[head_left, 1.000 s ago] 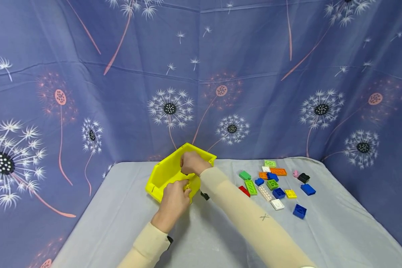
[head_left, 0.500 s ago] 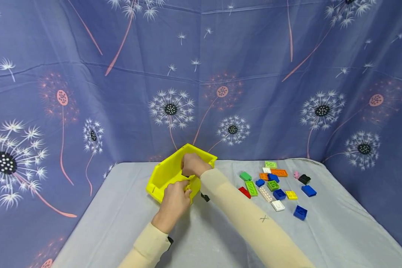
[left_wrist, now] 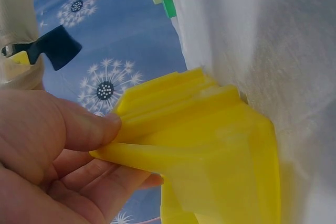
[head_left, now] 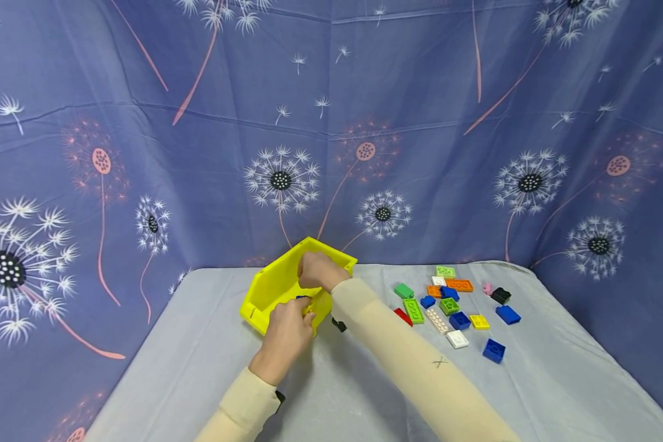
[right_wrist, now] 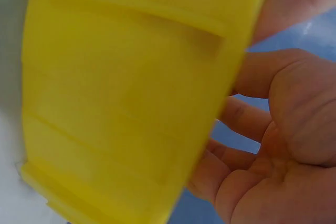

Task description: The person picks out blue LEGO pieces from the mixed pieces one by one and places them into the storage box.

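A yellow plastic bin (head_left: 273,279) stands near the back of the table, its open top facing up. My left hand (head_left: 287,325) grips its near rim; in the left wrist view the thumb lies over the bin's edge (left_wrist: 147,156) with fingers beneath. My right hand (head_left: 317,270) reaches over the bin's right side, down into it. Below that hand a small blue piece (head_left: 302,297) shows inside, partly covered by my left hand. In the right wrist view the right hand's fingers (right_wrist: 247,116) are loosely bent and spread behind the bin wall (right_wrist: 121,87), which hides their tips.
Several loose toy building bricks lie right of the bin, including a lime brick (head_left: 413,310), a white one (head_left: 457,339) and a blue one (head_left: 494,350). A black object (head_left: 339,325) shows under the right forearm. A patterned blue cloth (head_left: 331,123) hangs behind the table.
The dark piece at my right fingertips is now apart from them, showing as a blue piece lower in the bin. My left hand and the bin have stayed in place.
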{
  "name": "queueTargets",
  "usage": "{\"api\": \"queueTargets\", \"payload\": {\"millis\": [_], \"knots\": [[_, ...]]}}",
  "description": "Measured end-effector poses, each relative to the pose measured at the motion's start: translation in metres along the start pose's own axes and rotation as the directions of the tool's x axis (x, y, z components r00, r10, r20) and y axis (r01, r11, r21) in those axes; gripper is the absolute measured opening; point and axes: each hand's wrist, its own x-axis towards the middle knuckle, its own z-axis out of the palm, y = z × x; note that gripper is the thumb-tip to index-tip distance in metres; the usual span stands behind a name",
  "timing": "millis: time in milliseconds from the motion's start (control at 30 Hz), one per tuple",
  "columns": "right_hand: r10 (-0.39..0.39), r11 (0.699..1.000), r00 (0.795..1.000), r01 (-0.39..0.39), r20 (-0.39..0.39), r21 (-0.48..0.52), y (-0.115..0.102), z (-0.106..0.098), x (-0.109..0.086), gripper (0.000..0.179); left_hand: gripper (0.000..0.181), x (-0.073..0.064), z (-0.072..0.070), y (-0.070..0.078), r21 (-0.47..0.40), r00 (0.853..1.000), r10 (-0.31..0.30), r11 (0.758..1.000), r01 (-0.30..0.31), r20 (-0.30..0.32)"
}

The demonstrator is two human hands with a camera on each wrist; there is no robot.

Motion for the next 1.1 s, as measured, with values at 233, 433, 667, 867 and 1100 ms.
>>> {"api": "queueTargets", "payload": {"millis": [233, 433, 667, 867, 1100], "knots": [[-0.075, 0.997, 0.993, 0.072, -0.091, -0.041, -0.006, -0.02, -0.016, 0.011, 0.02, 0.001, 0.0, 0.0, 0.008, 1.0, 0.002, 1.0, -0.002, -0.009], [-0.097, 0.995, 0.983, 0.101, -0.154, 0.014, -0.008, -0.042, -0.039, 0.038, 0.024, 0.001, 0.001, 0.001, 0.009, 1.0, 0.007, 1.0, -0.007, -0.011], [-0.144, 0.986, 0.945, 0.163, -0.294, 0.042, 0.004, -0.071, -0.08, 0.036, 0.025, -0.002, 0.005, 0.001, 0.005, 1.0, 0.001, 1.0, -0.001, -0.015], [-0.074, 0.989, 0.918, 0.116, -0.389, 0.087, 0.036, -0.1, -0.115, 0.035, 0.027, 0.0, 0.006, 0.001, 0.003, 0.999, 0.025, 1.0, -0.025, -0.039], [0.068, 0.992, 0.904, -0.018, -0.422, 0.121, 0.09, -0.117, -0.134, 0.038, 0.03, -0.002, 0.001, -0.001, 0.003, 1.0, -0.008, 1.0, 0.008, -0.007]]}}
